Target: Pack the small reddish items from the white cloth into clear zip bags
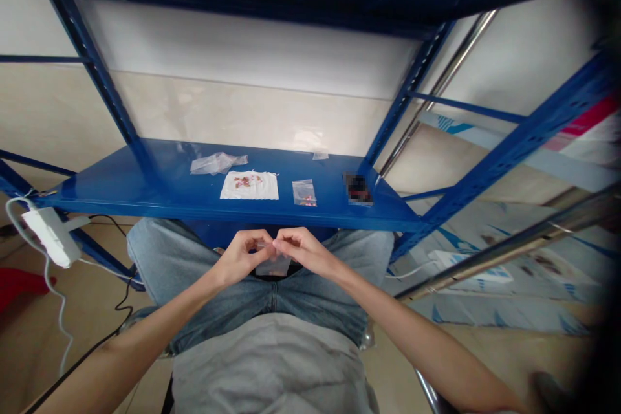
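Above my lap, my left hand (247, 251) and my right hand (299, 249) meet with their fingertips pinched together. Between them a small clear plastic bag (272, 266) hangs by its top edge; a little something pinkish shows at its bottom. On the blue shelf (169, 200) in front of me lies a white cloth pouch (250, 191) with small reddish-brown pieces (246, 181) on it. To its right is another small zip bag (303, 192), with a few colourful bits at its lower end.
Behind the pouch lies a crumpled clear plastic bag (218, 163). A small clear packet (320, 156) sits at the shelf's back edge, and a dark pixelated object (358, 189) at the right. A white power strip (52, 236) with cables hangs at the left.
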`<state>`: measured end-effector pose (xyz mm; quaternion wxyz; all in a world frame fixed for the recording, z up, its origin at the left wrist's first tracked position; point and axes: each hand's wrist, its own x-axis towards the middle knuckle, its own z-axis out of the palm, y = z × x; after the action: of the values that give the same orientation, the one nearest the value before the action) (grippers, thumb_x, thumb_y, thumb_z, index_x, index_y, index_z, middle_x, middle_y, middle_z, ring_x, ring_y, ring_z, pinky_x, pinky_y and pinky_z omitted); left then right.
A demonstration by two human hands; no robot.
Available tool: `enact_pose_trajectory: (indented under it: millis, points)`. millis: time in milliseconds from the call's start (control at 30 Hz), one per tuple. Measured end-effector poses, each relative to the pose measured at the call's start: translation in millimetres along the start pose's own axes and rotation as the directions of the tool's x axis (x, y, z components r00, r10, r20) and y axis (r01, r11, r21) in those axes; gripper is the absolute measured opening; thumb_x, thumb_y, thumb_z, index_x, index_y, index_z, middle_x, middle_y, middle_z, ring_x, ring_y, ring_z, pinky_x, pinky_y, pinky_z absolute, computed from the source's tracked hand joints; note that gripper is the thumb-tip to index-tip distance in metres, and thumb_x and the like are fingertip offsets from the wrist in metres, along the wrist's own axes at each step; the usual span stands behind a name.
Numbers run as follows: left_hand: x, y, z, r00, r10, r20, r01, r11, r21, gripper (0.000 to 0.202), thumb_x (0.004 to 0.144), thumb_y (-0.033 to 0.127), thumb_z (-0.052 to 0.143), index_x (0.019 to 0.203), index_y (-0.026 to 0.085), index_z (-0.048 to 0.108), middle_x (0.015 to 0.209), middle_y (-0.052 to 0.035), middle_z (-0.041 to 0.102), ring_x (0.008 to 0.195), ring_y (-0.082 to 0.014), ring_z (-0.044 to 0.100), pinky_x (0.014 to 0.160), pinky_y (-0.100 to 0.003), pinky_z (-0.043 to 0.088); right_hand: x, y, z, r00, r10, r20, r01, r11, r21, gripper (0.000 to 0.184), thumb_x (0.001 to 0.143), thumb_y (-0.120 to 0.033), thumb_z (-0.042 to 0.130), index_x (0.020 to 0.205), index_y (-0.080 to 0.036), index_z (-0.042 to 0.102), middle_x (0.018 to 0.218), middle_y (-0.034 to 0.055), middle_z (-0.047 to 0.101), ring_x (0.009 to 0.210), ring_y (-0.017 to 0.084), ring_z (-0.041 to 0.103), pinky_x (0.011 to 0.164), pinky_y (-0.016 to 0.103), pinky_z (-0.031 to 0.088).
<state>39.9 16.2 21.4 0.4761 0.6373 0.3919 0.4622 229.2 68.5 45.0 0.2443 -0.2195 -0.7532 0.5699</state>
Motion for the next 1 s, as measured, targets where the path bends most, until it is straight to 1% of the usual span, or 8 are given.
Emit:
enact_pose_trajectory:
  millis: [133,267,433,567,700,800,900,1000]
  points:
    - [0.3,-0.1,-1.2,1.000,0.007,0.030,-0.008,0.999,0.042,0.028,0.089,0.038,0.064,0.081,0.012,0.067,0.076,-0.0068,0.069,0.075,-0.0165,0.062,0.073,-0.027,0.047,0.4,1.7,-0.4,0.998,-0.046,0.040,0.048,0.998,-0.045,0.040,0.094,-0.049,0.055,0.073,-0.016,0.055,0.071,-0.0005,0.053,0.066,0.012,0.046,0.061,0.024,0.034]
    - [1.3,9.8,-9.8,0.998,-0.003,0.064,-0.004,0.994,0.114,0.030,0.090,0.041,0.062,0.080,0.013,0.067,0.074,-0.0055,0.068,0.072,-0.0157,0.061,0.070,-0.026,0.045,0.2,0.3,-5.3,0.998,-0.044,0.049,0.048,0.996,-0.071,0.037,0.094,-0.048,0.055,0.077,-0.016,0.057,0.073,-0.0004,0.052,0.067,0.013,0.045,0.061,0.024,0.034]
    - [0.5,16.6,-20.1,0.994,-0.049,0.101,0.038,0.993,0.110,0.047,0.090,0.049,0.059,0.059,0.014,0.056,0.058,-0.0002,0.054,0.055,-0.0099,0.045,0.055,-0.023,0.034,1.3,2.2,-10.8,0.998,0.009,-0.067,-0.008,1.000,0.023,0.036,0.086,-0.050,0.066,0.078,-0.017,0.055,0.072,-0.0021,0.049,0.066,0.012,0.043,0.060,0.023,0.033]
    - [-0.2,10.0,-19.9,0.986,-0.080,0.148,0.066,0.994,0.091,0.052,0.091,0.052,0.057,0.056,0.015,0.047,0.052,0.0033,0.042,0.050,-0.0075,0.034,0.050,-0.024,0.025,2.9,6.5,-11.5,0.990,0.037,-0.139,-0.030,0.998,0.049,0.042,0.083,-0.050,0.071,0.071,-0.017,0.049,0.065,-0.0053,0.040,0.060,0.010,0.036,0.055,0.023,0.026]
    - [0.8,2.2,-17.8,0.985,-0.085,0.153,0.063,0.988,0.144,0.056,0.092,0.054,0.054,0.054,0.016,0.040,0.051,0.0049,0.034,0.050,-0.0068,0.026,0.049,-0.024,0.019,4.6,9.5,-10.2,0.983,0.023,-0.182,-0.016,0.999,0.044,0.039,0.086,-0.052,0.066,0.076,-0.016,0.053,0.072,-0.0026,0.049,0.065,0.011,0.043,0.059,0.023,0.032]
    - [0.5,3.0,-16.3,0.988,-0.040,0.149,0.007,0.976,0.216,0.053,0.094,0.052,0.051,0.057,0.014,0.049,0.055,0.0025,0.042,0.054,-0.0086,0.035,0.052,-0.023,0.027,4.8,9.6,-8.1,0.980,-0.009,-0.201,0.007,1.000,-0.008,0.037,0.090,-0.052,0.061,0.082,-0.016,0.057,0.079,-0.0002,0.054,0.070,0.013,0.049,0.063,0.024,0.037]
    - [-1.1,8.7,-14.3,0.973,-0.027,0.228,-0.019,0.980,0.197,0.049,0.098,0.050,0.044,0.072,0.013,0.063,0.068,-0.0038,0.059,0.063,-0.0132,0.051,0.061,-0.024,0.039,2.9,8.0,-3.5,0.990,-0.043,-0.133,0.032,0.996,-0.078,0.034,0.092,-0.050,0.059,0.085,-0.017,0.059,0.082,0.0010,0.059,0.075,0.014,0.052,0.067,0.025,0.040]
    - [-1.8,11.8,-13.1,0.967,-0.032,0.254,-0.023,0.977,0.212,0.047,0.098,0.049,0.043,0.078,0.013,0.066,0.072,-0.0058,0.064,0.067,-0.0149,0.056,0.065,-0.025,0.043,0.9,7.7,3.0,0.994,-0.045,-0.104,0.036,0.995,-0.090,0.031,0.092,-0.047,0.060,0.085,-0.017,0.061,0.079,0.0016,0.061,0.074,0.015,0.055,0.069,0.026,0.042]
